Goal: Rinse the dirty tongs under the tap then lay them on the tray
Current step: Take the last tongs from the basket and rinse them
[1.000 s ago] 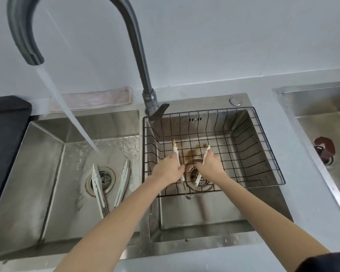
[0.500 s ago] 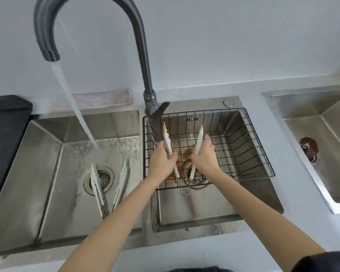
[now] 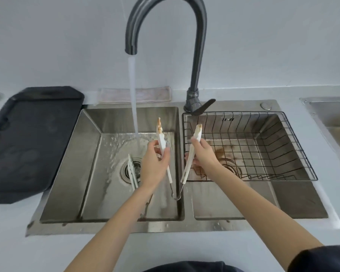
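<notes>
Left of the tap (image 3: 198, 55), the basin (image 3: 90, 173) lies open except for spare tongs (image 3: 132, 173) over its drain; a wire basket (image 3: 263, 146) fills the right one.

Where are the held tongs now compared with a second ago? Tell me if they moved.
Yes. The held tongs have moved left, from over the wire basket to straddle the divider between the basins, nearer the running water.

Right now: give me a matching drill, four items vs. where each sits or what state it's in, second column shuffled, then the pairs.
Items
1. held tongs
2. spare tongs
3. wire basket
4. tray

Place or state
A. lying over the left basin's drain
B. on the counter, left of the sink
C. sitting in the right basin
D. spread open, one arm in the left hand, the other in the right hand, brown tips up

Pairs: 1-D, 2-A, 3-C, 4-B
</notes>
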`<action>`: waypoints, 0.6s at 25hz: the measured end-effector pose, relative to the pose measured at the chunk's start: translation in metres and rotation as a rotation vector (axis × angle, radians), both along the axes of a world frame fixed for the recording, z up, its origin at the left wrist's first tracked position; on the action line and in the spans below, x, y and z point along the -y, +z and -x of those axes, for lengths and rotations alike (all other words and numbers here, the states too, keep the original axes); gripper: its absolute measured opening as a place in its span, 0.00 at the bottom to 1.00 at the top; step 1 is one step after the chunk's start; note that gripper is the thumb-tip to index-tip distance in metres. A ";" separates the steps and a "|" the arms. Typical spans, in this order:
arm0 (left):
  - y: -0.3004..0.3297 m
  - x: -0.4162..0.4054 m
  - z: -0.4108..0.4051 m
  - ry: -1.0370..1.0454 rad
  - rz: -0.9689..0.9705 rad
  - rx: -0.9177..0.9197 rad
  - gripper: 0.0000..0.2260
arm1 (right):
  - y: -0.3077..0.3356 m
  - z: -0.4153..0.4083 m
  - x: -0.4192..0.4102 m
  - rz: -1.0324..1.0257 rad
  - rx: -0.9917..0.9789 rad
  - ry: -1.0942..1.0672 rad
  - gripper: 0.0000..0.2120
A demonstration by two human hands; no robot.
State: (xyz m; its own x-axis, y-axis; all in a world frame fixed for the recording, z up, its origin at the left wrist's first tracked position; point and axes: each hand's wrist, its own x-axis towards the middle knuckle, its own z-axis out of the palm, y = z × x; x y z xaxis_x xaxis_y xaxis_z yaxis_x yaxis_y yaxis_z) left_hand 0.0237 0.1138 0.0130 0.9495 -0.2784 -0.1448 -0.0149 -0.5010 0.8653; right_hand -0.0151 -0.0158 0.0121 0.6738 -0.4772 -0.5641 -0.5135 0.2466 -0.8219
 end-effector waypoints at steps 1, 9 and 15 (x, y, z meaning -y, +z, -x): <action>0.000 -0.010 -0.005 0.018 0.005 0.000 0.17 | -0.001 -0.008 -0.008 -0.057 0.011 -0.017 0.20; -0.001 -0.084 -0.057 0.082 -0.070 0.086 0.14 | -0.016 -0.069 -0.073 -0.334 0.088 -0.030 0.20; -0.002 -0.110 -0.099 0.065 -0.114 0.120 0.13 | -0.017 -0.118 -0.098 -0.538 0.082 -0.159 0.22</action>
State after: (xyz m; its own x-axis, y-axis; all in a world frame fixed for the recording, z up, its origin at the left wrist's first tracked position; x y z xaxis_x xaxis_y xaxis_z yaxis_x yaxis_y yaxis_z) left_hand 0.1224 0.2238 0.0105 0.9772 -0.2046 -0.0569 -0.0789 -0.5988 0.7970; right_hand 0.1034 0.0818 -0.0046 0.6693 -0.2360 -0.7046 -0.3755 0.7108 -0.5948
